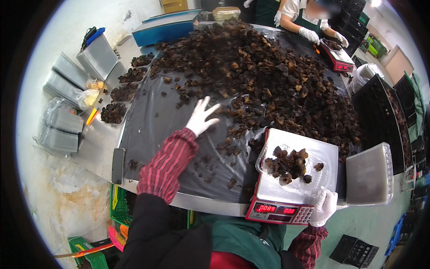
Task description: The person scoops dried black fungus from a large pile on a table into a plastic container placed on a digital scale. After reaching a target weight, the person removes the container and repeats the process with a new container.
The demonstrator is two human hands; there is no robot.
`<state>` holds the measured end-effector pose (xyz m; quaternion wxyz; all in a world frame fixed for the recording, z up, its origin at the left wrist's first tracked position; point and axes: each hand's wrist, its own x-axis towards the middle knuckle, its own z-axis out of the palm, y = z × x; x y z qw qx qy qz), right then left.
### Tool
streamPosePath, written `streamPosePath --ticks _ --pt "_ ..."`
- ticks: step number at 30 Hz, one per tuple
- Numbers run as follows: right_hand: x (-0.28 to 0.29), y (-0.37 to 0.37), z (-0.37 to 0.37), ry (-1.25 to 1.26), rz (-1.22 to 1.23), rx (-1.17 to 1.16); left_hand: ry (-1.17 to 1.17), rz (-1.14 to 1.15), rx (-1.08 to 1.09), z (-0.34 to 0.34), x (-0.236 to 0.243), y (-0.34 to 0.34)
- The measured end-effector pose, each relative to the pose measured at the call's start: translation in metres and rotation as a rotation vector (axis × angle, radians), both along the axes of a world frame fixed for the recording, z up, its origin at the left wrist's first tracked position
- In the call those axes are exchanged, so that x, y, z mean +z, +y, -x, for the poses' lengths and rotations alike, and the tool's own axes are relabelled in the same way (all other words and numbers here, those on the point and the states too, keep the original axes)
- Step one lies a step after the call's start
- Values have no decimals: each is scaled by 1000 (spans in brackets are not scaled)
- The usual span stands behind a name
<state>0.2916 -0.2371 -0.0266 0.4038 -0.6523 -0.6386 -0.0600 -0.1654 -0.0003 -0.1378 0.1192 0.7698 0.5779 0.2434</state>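
Left hand point(201, 117): gloved, fingers spread, flat on the desk point(152, 130) at the edge of the fungus heap point(260, 76).
Right hand point(323, 207): gloved, pinching the tray point(293, 168) corner.
Tray: clear, on the scale point(291, 188), holding dark fungus.
Scale: at the desk's near edge.

Co-worker point(309, 18) across the table cut off at the top edge with face blurred, scale point(291, 179) digits too small to read, right hand point(323, 207) partly behind the scale's corner
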Motion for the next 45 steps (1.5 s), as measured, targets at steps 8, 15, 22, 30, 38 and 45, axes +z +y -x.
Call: streamPosePath --ticks 8,15,22,30,38,45 --pt "2 -4 -6 -29 47 -23 125 33 -287 -93 20 -7" --pt "2 2 -7 -32 58 -103 234 -253 -323 -67 13 -71" --pt "0 -1 -11 -29 175 -143 -190 -40 -140 -59 19 -45" --pt "6 2 -12 -43 160 -127 -290 -333 -532 -181 148 -68" --pt "20 27 7 -172 91 -50 138 -319 -895 -295 138 -105" --pt "4 43 6 -257 30 22 7 -357 -669 -251 132 -102"
